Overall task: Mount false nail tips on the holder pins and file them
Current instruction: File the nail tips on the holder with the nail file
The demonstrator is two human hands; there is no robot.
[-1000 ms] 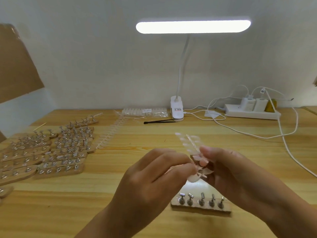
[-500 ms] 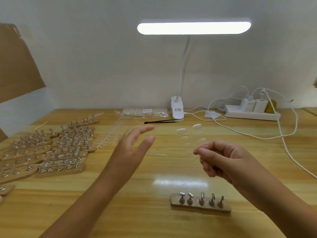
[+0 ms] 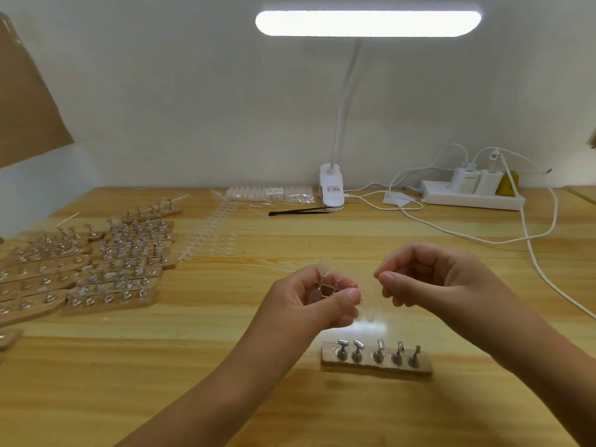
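At frame centre I am seeing: left hand [image 3: 306, 301] pinching clear nail-tip strip [image 3: 326, 283] — right hand [image 3: 429, 279] curling, thumb meeting forefinger, contents I cannot tell; pin holder [image 3: 375, 366] lying just below.

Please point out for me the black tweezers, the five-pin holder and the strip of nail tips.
tweezers [image 3: 298, 211]: head view, middle of the black arms.
holder [image 3: 425, 366]: head view, bare wood at its right end.
strip of nail tips [image 3: 326, 287]: head view, clear bars pinched by the left hand [image 3: 301, 304].
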